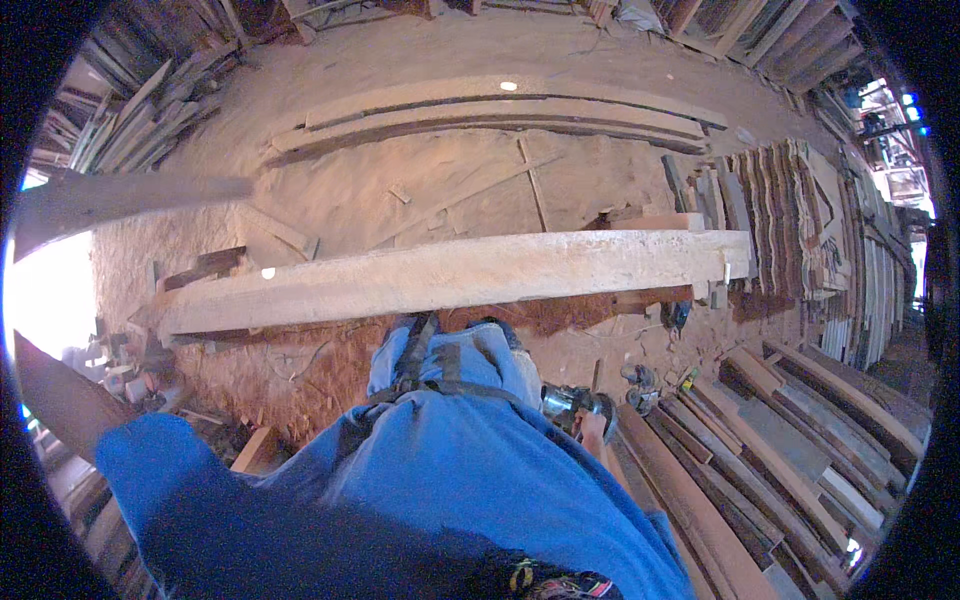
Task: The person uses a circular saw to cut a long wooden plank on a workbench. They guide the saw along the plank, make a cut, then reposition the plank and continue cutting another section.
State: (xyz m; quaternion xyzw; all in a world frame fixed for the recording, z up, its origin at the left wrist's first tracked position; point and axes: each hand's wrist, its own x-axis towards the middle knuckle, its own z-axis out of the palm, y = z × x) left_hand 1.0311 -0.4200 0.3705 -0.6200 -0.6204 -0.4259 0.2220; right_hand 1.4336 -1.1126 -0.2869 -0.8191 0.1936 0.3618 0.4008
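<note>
At my right side, my right hand (592, 428) is closed on the handle of a dark, teal-tinted hand power tool (566, 402), whose exact kind I cannot make out. It hangs beside my leg, above the ground. My left hand is out of sight; only the blue sleeve (150, 440) of that arm shows at the left. In front of my legs, a long, thick wooden beam (430, 270) lies crosswise on supports, with pale dust on its upper face.
Long planks (480, 112) lie on the dusty ground beyond the beam. Stacked boards (780, 215) stand at the right, near more timber (740, 440) laid out on my right. A second tool (640, 378) rests there. A wooden post (130, 208) juts in from the left.
</note>
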